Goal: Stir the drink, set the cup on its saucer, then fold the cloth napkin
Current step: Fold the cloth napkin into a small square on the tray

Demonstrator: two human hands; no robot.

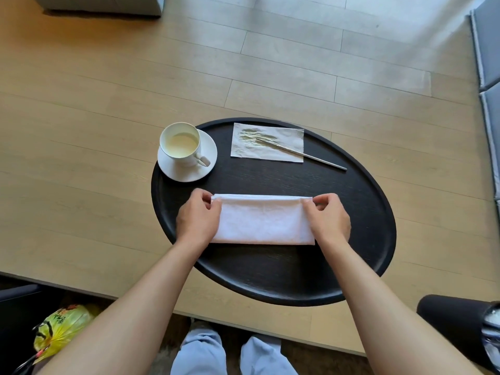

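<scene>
A white cloth napkin [261, 219] lies folded into a long rectangle on the black oval tray [270, 272]. My left hand [198, 217] pinches its far left corner. My right hand [327, 217] pinches its far right corner. A white cup [180, 144] holding a pale milky drink stands on its white saucer [189, 173] at the tray's far left. A thin metal stirrer [305, 155] rests with its tip on a stained paper napkin [270, 147] at the far side of the tray.
The tray sits on a light wooden table [81, 158]. A yellow plastic bag [61, 331] lies on the floor at lower left. A dark object [457, 320] stands at lower right. Grey cushions [487, 50] line the right edge.
</scene>
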